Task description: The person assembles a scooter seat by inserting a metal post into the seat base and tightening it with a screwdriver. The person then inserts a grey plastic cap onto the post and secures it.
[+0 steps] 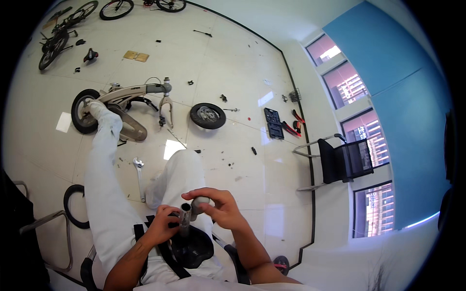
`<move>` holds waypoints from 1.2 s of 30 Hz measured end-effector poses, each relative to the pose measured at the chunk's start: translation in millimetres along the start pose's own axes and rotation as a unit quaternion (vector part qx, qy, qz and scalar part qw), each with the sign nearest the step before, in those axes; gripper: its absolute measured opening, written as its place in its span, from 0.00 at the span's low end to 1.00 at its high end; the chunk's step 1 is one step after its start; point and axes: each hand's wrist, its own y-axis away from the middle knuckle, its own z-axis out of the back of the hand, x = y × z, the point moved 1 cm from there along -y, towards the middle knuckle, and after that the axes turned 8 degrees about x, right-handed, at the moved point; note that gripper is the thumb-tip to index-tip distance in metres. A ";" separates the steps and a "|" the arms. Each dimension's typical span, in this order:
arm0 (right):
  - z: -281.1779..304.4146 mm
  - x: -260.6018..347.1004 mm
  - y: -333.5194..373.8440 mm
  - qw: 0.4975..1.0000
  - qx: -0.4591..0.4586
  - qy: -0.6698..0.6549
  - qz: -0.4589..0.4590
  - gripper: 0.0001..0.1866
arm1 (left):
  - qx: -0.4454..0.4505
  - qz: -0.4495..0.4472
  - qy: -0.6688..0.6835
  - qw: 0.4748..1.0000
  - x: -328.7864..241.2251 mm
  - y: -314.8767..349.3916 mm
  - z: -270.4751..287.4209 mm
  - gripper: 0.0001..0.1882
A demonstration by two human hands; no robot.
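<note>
Fingers of my left hand (160,224) were wrapped tight around a short metal tube (185,216), a seat post by the look of it, held upright over my lap with its open end facing up. Those of my right hand (219,207) were pinched together on a small grey rounded part (200,202) that touched the tube just beside its mouth; whether that part was seated or only resting there I could not tell. Below the tube sat a black saddle (193,248), its post rising between my knees, in front of my white trousers (109,194).

On the tiled floor (233,63) lay a spanner (140,175) near my left leg, a loose tyre (72,206) further left, a stripped grey bicycle frame (127,93) with one wheel under my foot, and a detached small wheel (208,115) beside it. A black tool tray (274,122) and red-handled pliers (291,129) lay near the wall, close to a black chair (342,160).

To do this step well, I judged that the left grip should keep the tube steady and vertical, while the right thumb and forefinger align the grey part squarely with the opening before any pressure is applied; a skewed start would likely jam it.
</note>
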 end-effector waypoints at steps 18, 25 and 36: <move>-1.2 2.7 2.3 0.992 -0.036 0.116 0.034 0.19 | -0.030 0.020 -0.008 0.999 0.5 0.7 -4.0 0.18; -10.3 11.0 -7.8 0.923 -0.090 0.365 -0.088 0.20 | -0.022 0.007 -0.003 1.000 -1.1 0.6 0.6 0.19; -1.1 -11.4 7.3 0.991 0.010 -0.133 -0.015 0.20 | -0.016 0.011 0.010 1.000 0.6 1.8 -2.1 0.18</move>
